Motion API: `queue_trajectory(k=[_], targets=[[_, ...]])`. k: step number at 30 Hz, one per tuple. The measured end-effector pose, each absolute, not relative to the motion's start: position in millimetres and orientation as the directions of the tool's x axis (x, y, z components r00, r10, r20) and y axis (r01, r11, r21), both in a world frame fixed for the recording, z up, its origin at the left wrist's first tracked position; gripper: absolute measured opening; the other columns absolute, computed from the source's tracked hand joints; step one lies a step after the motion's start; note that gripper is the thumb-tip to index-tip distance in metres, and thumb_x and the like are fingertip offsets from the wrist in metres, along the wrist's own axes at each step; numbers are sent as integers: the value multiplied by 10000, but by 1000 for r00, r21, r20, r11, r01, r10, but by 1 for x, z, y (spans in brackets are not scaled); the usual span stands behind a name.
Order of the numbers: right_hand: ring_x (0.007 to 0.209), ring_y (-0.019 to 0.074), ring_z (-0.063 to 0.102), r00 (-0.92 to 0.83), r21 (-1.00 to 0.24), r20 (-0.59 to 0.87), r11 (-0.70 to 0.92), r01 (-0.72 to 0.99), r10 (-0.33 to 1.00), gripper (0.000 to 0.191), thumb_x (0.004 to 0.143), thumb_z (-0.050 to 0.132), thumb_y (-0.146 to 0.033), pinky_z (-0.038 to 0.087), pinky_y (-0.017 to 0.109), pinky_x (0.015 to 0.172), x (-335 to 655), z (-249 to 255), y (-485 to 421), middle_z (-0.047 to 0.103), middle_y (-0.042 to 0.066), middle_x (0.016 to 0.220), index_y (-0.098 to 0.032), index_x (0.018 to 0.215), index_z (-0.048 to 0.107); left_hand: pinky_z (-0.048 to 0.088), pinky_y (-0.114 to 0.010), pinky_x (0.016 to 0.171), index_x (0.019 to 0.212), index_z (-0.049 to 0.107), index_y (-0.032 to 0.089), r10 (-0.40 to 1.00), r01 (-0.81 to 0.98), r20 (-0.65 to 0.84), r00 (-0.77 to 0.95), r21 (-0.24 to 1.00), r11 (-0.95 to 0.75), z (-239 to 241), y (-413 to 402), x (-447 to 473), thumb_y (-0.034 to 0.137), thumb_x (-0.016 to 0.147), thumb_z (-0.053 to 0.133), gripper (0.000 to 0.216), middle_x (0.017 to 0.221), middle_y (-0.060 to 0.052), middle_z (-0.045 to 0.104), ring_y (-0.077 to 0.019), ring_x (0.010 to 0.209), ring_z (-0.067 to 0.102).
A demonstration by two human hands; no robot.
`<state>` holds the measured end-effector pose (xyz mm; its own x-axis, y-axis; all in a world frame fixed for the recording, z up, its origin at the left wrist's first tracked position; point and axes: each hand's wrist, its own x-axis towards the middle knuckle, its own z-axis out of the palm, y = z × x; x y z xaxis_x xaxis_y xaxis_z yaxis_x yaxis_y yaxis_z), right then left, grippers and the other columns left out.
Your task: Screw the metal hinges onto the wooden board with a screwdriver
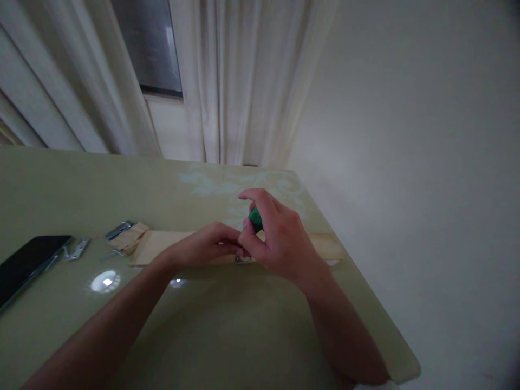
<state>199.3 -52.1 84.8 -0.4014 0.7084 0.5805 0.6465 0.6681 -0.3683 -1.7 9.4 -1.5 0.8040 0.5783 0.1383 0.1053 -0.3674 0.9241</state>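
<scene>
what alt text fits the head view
Two bare hands meet over a pale wooden strip on a green table; the right hand grips a green-handled tool, the left hand steadies beside it. A dark phone lies far left.

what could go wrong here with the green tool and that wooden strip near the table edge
1. The left hand has fingertips right beside the small metal piece where the right hand presses the green-handled tool; a slip might jab them.
2. The wooden strip reaches close to the table edge at its right end, so a push could shift it off.
3. Dim light hides detail.
</scene>
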Motion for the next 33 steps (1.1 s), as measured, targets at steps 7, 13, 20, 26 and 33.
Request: queue_trajectory(k=[7, 13, 20, 26, 33], targets=[[756, 175, 642, -345, -402, 524, 583, 706, 779, 352, 993, 579, -331, 472, 307, 679, 198, 86, -55, 739, 57, 1098, -209, 1322, 549, 545, -222, 680, 871, 794, 150, 676, 170, 86, 732, 938, -303, 2, 7, -1, 274, 858, 814, 127, 827, -19, 791, -154, 748, 701], [903, 224, 685, -319, -331, 562, 561, 758, 763, 408, 997, 637, -445, 520, 343, 780, 198, 83, -53, 728, 77, 1127, -216, 1331, 591, 552, -233, 698, 837, 795, 143, 673, 136, 153, 724, 924, -357, 1, 8, 0, 308, 906, 760, 183, 817, -29, 788, -152, 745, 692], [1068, 238, 685, -408, -322, 553, 638, 700, 726, 469, 1024, 563, -292, 559, 375, 904, 198, 84, -52, 693, 103, 1262, -211, 1484, 526, 564, -243, 735, 905, 812, 163, 662, 160, 145, 735, 912, -377, -6, 9, -2, 318, 941, 740, 174, 868, -25, 806, -160, 792, 714], [1053, 242, 712, -397, -326, 544, 622, 712, 739, 387, 1074, 558, -379, 566, 374, 887, 199, 82, -51, 730, 98, 1239, -218, 1426, 545, 576, -251, 756, 898, 806, 166, 679, 162, 149, 719, 914, -372, -3, 10, -3, 281, 881, 806, 116, 863, -29, 812, -171, 801, 733], [1122, 274, 699, -379, -327, 570, 625, 709, 729, 421, 1035, 598, -371, 570, 431, 964, 200, 82, -50, 716, 115, 1271, -209, 1420, 543, 578, -245, 757, 868, 802, 169, 682, 165, 163, 713, 906, -390, 1, 9, -3, 259, 896, 791, 95, 850, -21, 814, -168, 793, 739]])
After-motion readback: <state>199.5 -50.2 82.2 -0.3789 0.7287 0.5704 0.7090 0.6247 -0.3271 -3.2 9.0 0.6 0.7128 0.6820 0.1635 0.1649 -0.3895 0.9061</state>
